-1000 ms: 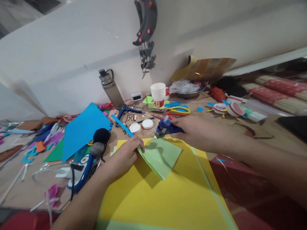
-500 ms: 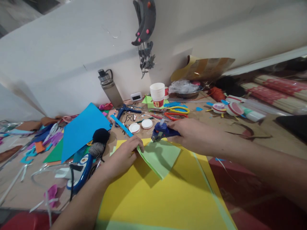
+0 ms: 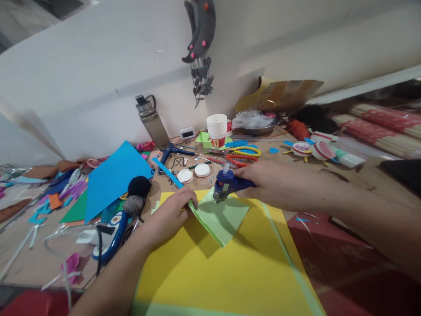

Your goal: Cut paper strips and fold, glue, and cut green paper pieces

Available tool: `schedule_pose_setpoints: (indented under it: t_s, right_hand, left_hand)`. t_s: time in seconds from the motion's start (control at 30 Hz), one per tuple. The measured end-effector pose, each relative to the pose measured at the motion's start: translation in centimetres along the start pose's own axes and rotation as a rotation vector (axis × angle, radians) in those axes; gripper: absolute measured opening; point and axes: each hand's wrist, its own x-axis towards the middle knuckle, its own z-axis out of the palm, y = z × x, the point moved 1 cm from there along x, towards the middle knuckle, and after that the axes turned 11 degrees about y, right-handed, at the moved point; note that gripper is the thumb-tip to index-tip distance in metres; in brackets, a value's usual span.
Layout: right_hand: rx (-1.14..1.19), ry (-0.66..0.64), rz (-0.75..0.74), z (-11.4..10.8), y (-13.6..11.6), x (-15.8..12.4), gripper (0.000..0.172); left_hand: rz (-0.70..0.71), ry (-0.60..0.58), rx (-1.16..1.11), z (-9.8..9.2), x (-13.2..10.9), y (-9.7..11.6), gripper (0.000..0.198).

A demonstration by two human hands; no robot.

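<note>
Between its thumb and fingers, my left hand (image 3: 179, 206) grips the left edge of a light green paper sheet (image 3: 226, 221), which looks folded along that edge. My right hand (image 3: 259, 177) is wrapped around the handle of a blue hot glue gun (image 3: 226, 182). The gun's nozzle points down at the upper part of the green paper; whether it touches cannot be made out. A clear glue stick pokes up from the back of the gun. Under the paper lies a large yellow sheet (image 3: 210, 281) with pale green strips along its edges.
Left of the yellow sheet are blue card (image 3: 115, 184), black yarn (image 3: 138, 186) and a blue-and-white tool (image 3: 113, 239). Behind stand a bottle (image 3: 153, 123) and stacked paper cups (image 3: 217, 127). Scissors (image 3: 243, 151), white lids (image 3: 202, 170) and another glue gun (image 3: 171, 153) lie mid-table.
My right hand has shifted the glue gun slightly right and toward me over the green paper, and the gun is tilted differently. My left hand keeps its hold on the paper.
</note>
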Motion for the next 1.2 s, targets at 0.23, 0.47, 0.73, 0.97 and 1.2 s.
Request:
schedule_pose_setpoints:
  t_s: [0.23,0.47,0.73,0.97,1.2]
  right_hand:
    - [-0.064,-0.047,0.067,-0.2,-0.6,0.0,0.017]
    - [-0.100,-0.002,0.093,0.3,0.6,0.5,0.028]
    - [-0.064,-0.026,0.067,0.3,-0.8,0.7,0.029]
    - [0.032,-0.030,0.187,-1.3,0.3,0.7,0.031]
    - [0.666,0.004,0.272,-1.2,2.2,0.8,0.027]
  left_hand:
    - [0.007,0.005,0.015,0.0,0.0,-0.1,0.027]
    - [0.039,0.012,0.020,0.0,-0.1,-0.4,0.027]
    - [0.053,0.021,0.007,0.1,0.0,-0.4,0.025]
    - [0.050,0.050,-0.014,-0.2,-0.1,-0.2,0.028]
    - [0.023,0.019,0.038,-0.9,-0.2,-0.4,0.024]
